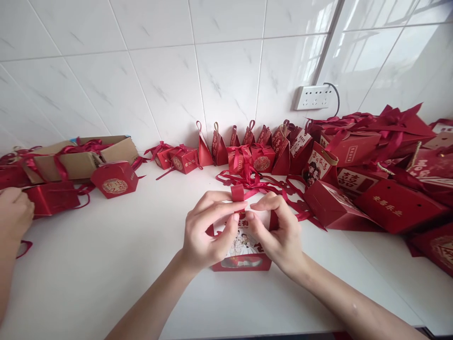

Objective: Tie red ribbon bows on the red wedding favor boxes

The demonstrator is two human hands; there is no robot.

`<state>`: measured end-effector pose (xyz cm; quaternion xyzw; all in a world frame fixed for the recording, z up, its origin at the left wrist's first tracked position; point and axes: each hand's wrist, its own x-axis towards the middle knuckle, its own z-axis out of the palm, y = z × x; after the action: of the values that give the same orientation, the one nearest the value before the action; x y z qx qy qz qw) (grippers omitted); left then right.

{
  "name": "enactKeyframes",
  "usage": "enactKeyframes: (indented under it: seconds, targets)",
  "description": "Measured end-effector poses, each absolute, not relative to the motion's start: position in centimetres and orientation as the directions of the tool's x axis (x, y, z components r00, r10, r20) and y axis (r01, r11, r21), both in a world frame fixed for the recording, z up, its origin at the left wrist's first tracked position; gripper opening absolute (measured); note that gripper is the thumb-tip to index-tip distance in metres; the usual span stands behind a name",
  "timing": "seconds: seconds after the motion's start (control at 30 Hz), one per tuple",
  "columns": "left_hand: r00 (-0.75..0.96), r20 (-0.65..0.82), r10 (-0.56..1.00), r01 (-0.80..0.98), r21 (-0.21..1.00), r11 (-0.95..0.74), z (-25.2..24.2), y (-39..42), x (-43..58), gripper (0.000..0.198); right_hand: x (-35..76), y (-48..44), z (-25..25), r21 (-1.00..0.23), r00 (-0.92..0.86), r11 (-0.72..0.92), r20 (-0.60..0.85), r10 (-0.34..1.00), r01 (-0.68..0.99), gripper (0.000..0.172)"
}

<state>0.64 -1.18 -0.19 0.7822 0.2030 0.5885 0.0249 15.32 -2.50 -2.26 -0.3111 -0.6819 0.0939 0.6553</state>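
Note:
A small red gift box (242,252) with a printed picture on its front stands on the white counter (116,274) just before me. My left hand (207,231) and my right hand (279,231) meet over its top. The fingers of both pinch a red ribbon (238,192) whose loop sticks up between them. Loose red ribbons (255,182) trail on the counter right behind the box.
Red gift boxes stand in a row (247,153) along the tiled wall. A heap of flat red boxes (382,179) fills the right side. A cardboard carton (81,158) and a red box (115,178) sit at left, where another person's hand (12,215) reaches in. A wall socket (313,97) hangs above.

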Motion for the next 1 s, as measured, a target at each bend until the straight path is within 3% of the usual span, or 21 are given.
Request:
enactKeyframes:
  seconds: [0.37,0.53,0.57,0.63,0.7,0.8,0.9,1.0]
  targets:
    - [0.210,0.859,0.468,0.255,0.414,-0.874,0.0,-1.4,0.7,0.023,15.2,-3.0,-1.1,-0.677,0.064,0.692,0.725,0.686,0.252,0.015]
    - [0.212,0.859,0.467,0.232,0.420,-0.877,0.1,-1.2,0.7,0.021,15.7,-2.6,-2.0,-0.616,0.009,0.758,0.777,0.629,0.214,0.008]
    - [0.212,0.862,0.461,0.232,0.415,-0.880,0.0,-1.2,0.7,0.020,15.9,-2.4,-2.4,-0.602,-0.020,0.776,0.788,0.616,0.186,0.010]
    - [0.212,0.863,0.459,0.237,0.410,-0.881,-0.2,-1.2,0.6,0.020,16.3,-2.1,-3.1,-0.603,-0.076,0.788,0.786,0.613,0.120,0.032]
    - [0.185,0.859,0.477,0.228,0.435,-0.871,-0.7,-1.2,0.6,0.028,16.7,-1.9,-3.7,-0.639,-0.122,0.764,0.754,0.645,0.091,0.043]
    - [0.129,0.833,0.539,0.117,0.526,-0.842,-1.6,-0.8,0.3,0.062,17.2,-1.5,-3.9,-0.690,-0.157,0.707,0.689,0.707,0.156,0.020]
    - [0.128,0.766,0.630,0.036,0.631,-0.775,-2.8,0.2,-0.1,0.078,17.9,-0.7,-3.8,-0.797,0.015,0.591,0.597,0.802,0.123,0.017]
    - [0.160,0.588,0.793,0.097,0.790,-0.605,-4.0,1.2,-0.1,0.079,19.1,0.7,-3.6,-0.847,0.327,0.528,0.481,0.813,-0.067,0.024]
